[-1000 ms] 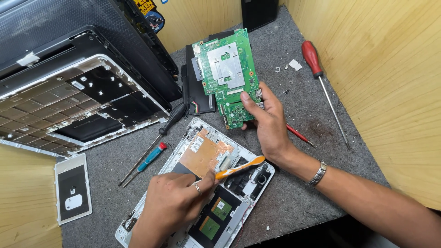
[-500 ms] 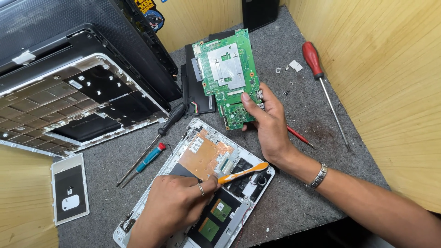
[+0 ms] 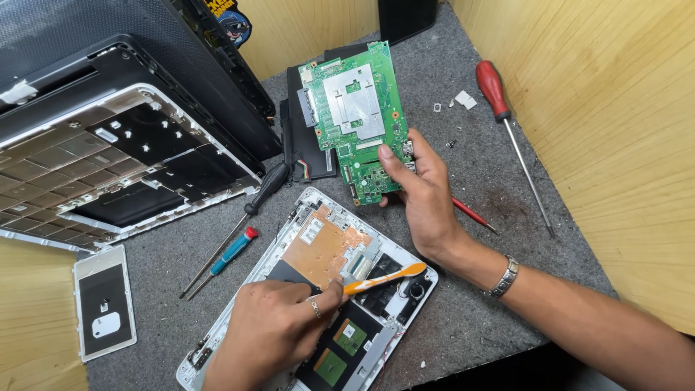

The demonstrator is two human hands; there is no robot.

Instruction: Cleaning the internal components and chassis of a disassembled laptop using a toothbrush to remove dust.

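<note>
Right hand (image 3: 427, 192) pinching green board (image 3: 358, 119) at lower edge, held above mat (image 3: 478, 304). Left hand (image 3: 271, 329) clamped on orange brush (image 3: 384, 279), bristles on open chassis (image 3: 318, 289).

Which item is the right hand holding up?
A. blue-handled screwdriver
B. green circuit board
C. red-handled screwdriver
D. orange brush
B: the right hand grips the green circuit board at its lower edge, while the left hand holds the orange brush.
</note>
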